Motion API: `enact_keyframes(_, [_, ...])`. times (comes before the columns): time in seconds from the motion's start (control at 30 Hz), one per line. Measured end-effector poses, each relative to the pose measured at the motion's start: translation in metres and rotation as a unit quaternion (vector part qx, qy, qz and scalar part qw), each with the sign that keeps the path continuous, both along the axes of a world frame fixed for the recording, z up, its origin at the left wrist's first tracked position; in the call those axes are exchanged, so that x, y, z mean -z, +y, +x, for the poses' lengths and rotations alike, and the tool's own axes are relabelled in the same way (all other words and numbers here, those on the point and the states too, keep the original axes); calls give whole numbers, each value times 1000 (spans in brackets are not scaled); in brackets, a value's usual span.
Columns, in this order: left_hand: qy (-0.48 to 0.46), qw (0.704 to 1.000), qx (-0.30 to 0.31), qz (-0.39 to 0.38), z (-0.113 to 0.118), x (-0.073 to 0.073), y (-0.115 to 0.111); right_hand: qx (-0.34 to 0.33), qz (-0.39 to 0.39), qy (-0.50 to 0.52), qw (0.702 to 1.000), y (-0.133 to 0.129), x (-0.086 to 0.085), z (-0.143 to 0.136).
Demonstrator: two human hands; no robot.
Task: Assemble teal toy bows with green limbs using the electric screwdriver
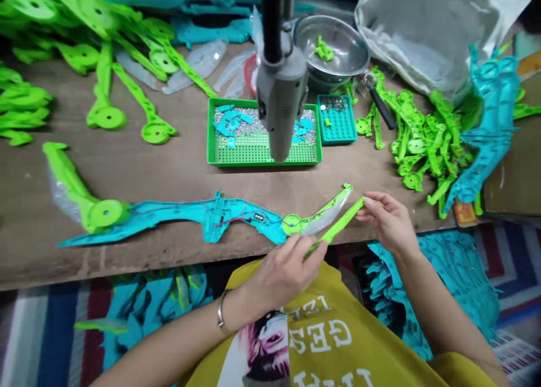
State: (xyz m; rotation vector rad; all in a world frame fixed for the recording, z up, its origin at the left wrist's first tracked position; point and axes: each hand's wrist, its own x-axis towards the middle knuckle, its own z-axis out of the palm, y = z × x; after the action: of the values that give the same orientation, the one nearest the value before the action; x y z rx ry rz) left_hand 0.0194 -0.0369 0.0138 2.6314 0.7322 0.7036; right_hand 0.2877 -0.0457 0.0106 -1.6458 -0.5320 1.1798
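A long green plastic arm piece (341, 222) is held between my two hands near the table's front edge. My left hand (296, 263) is closed around its lower end, which the fingers partly cover. The fingertips of my right hand (386, 218) pinch its upper right end. Just beyond it lies a blue plastic half shell (169, 218) shaped like a bow, with thin red wires and a small dark part inside. A green arm with a round hub (291, 224) and a clear plastic blade (327, 217) sits at its right end. Another green arm (105, 213) covers its left end.
An electric screwdriver (281, 94) hangs over a green tray (211, 145) of screws and blue bits. Beside it stand a small teal tray (338, 133) and a metal bowl (333, 43). Green parts (422, 133) pile up at right; blue shells (486, 133) stack beyond them.
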Motion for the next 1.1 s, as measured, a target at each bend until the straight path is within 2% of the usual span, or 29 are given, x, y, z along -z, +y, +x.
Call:
enact_keyframes(0.1, [-23,997,-34,-65,12,1,5,-28,-13,-21,999,16,7,10])
enact_keyframes(0.23, [2,991,-56,-123,20,7,7,-59,-14,-69,996,32,18,17])
enact_keyframes(0.47, [-25,990,-67,-122,19,16,19,-81,-35,-142,986,44,32,22])
enact_keyframes(0.67, [-24,987,-68,-146,17,20,24,-101,-42,-164,980,47,35,23])
enact_keyframes(0.97, [-17,983,-54,-175,12,24,31,-121,-48,-121,984,52,32,30])
enact_keyframes(1.1, [35,986,-37,-156,9,25,33,-128,-77,-81,985,60,30,36])
